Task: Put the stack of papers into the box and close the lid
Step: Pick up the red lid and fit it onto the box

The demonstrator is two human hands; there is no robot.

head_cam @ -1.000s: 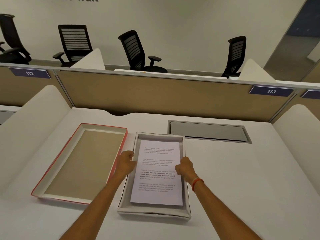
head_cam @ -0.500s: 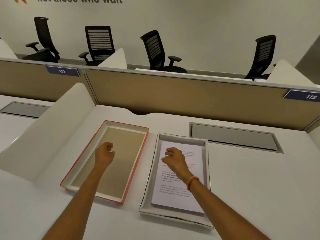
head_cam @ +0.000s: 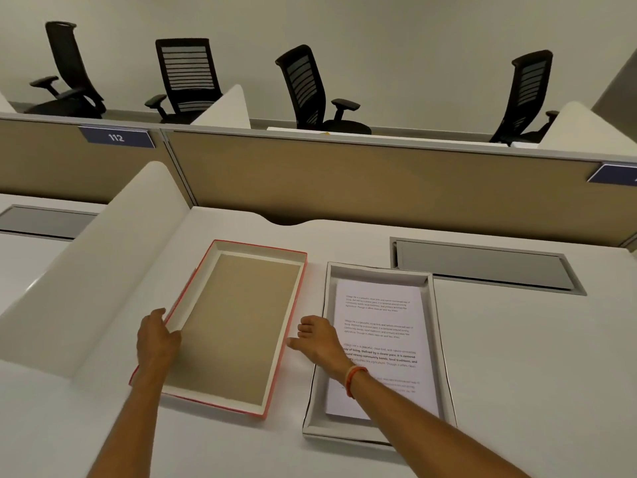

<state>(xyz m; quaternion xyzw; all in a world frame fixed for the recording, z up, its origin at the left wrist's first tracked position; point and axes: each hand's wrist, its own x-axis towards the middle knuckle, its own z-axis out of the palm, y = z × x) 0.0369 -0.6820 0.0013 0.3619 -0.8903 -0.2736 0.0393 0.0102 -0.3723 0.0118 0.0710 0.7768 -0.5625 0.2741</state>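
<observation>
The stack of papers [head_cam: 381, 343] lies flat inside the box [head_cam: 435, 339], which sits just to the outer side of the right hand [head_cam: 319, 341]; the right forearm crosses over its near corner. The lid [head_cam: 234, 322] lies upside down between the two hands, its red-edged rim up and brown inner face showing.

The left hand [head_cam: 157, 338] is at the lid's left long wall, fingers curled against the edge, apparently gripping it. The right hand is loosely spread, empty, with fingertips reaching toward the lid's right wall; contact there cannot be confirmed.

Handling judgement: the lid looks like light, stiff cardboard with shallow walls. It should lift easily but may flex or twist if held at one point. Best hold is on the two long walls near mid-length, one hand each side, then turn it over and seat it squarely on the box. The thin walls of the box could buckle if the lid is forced on misaligned.

Change from half a second before: the left hand was hovering over the lid's inner face and is now at its outer wall; the right hand has left the papers and moved across toward the lid.
</observation>
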